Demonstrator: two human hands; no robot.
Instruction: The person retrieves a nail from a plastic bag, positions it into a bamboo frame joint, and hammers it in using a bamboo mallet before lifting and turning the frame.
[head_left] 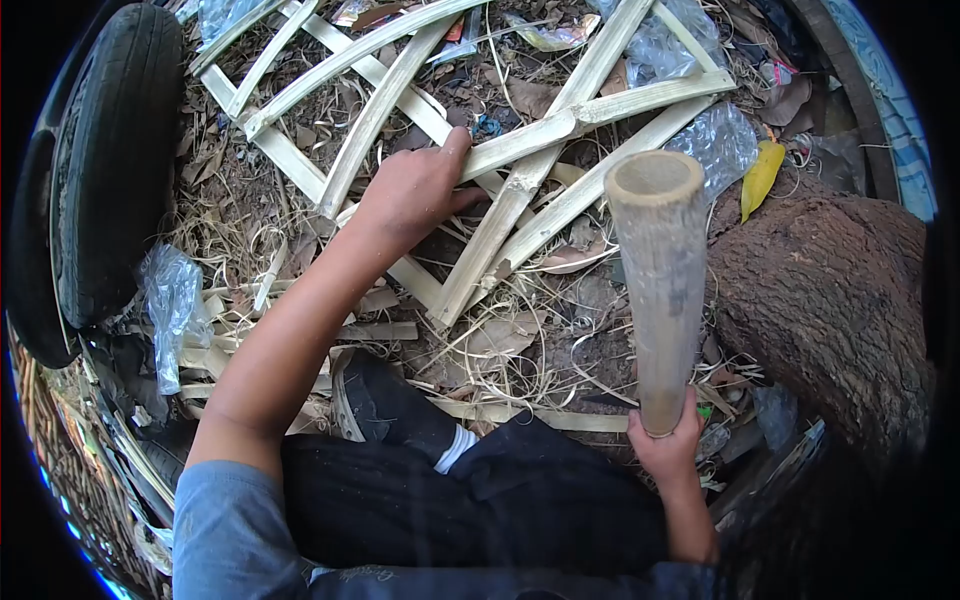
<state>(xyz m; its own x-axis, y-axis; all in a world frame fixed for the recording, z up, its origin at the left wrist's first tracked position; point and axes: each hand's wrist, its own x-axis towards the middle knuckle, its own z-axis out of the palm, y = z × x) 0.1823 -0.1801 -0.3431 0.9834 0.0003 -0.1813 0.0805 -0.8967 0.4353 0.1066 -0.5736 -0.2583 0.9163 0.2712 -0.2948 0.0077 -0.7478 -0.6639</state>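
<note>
My left hand (pixel 425 190) is closed round the left end of a pale split-bamboo strip (pixel 520 143), its thumb and fingers pressed on it. That strip lies across other strips in a crossed bamboo lattice (pixel 500 215) on the ground. At the lower right, my right hand (pixel 670 443) grips the lower end of a thick bamboo tube (pixel 660 270). The tube stands upright, its hollow mouth towards me, close to the right side of the lattice.
A black tyre (pixel 120 165) stands at the left. A tree trunk (pixel 820 300) rises at the right, beside a yellow leaf (pixel 763 180). Clear plastic (pixel 175 305), shavings (pixel 500 345) and dry leaves litter the soil. My legs (pixel 450 500) are at the bottom.
</note>
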